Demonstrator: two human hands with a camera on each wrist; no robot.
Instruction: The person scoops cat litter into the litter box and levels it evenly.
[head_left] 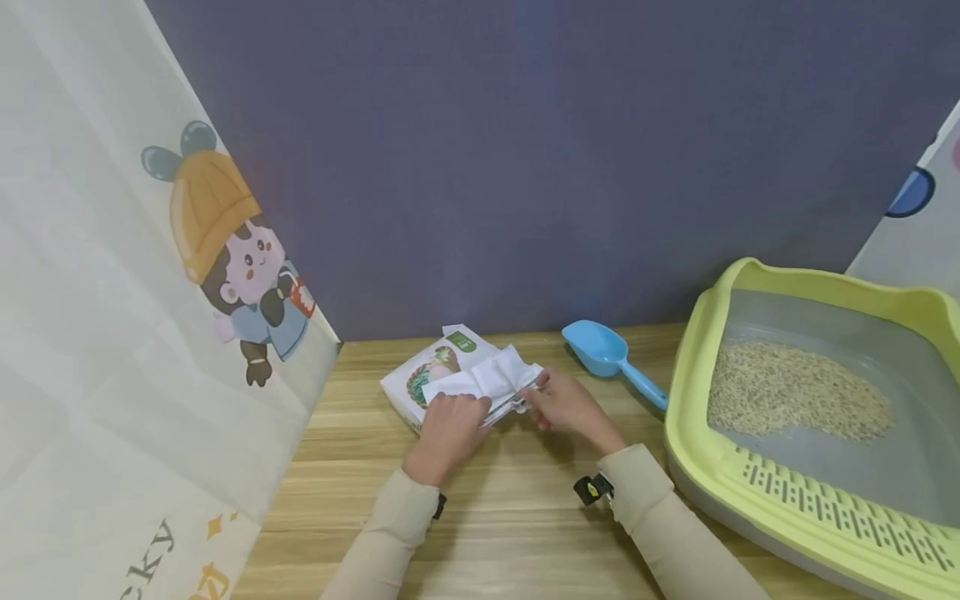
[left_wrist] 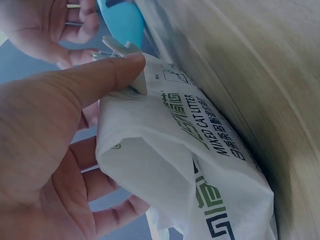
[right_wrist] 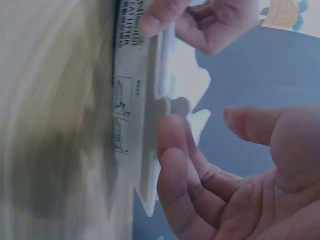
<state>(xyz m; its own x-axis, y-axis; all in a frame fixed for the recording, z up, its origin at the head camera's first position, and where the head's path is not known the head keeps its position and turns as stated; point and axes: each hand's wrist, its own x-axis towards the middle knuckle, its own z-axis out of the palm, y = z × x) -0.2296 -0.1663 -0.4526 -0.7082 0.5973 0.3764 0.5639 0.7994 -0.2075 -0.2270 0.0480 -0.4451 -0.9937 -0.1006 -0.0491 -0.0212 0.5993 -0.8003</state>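
A white bag of cat litter [head_left: 435,367] lies on the wooden table, its top folded over. Along the fold sits a pale sealing clip [right_wrist: 161,75]; its end [left_wrist: 122,47] also shows in the left wrist view. My left hand [head_left: 453,429] pinches the folded top, thumb pressed on the bag's printed side [left_wrist: 185,120]. At the fold's other end is my right hand [head_left: 566,408]. In the right wrist view its bent fingertips [right_wrist: 172,132] touch the clip, while the thumb stands apart from them.
A blue scoop [head_left: 600,348] lies right of the bag, its handle pointing toward the litter box. That box has a yellow-green rim [head_left: 686,400] and a heap of litter pellets [head_left: 795,392]. A dark panel [head_left: 525,167] rises behind the table; a printed white sheet [head_left: 97,292] hangs at left.
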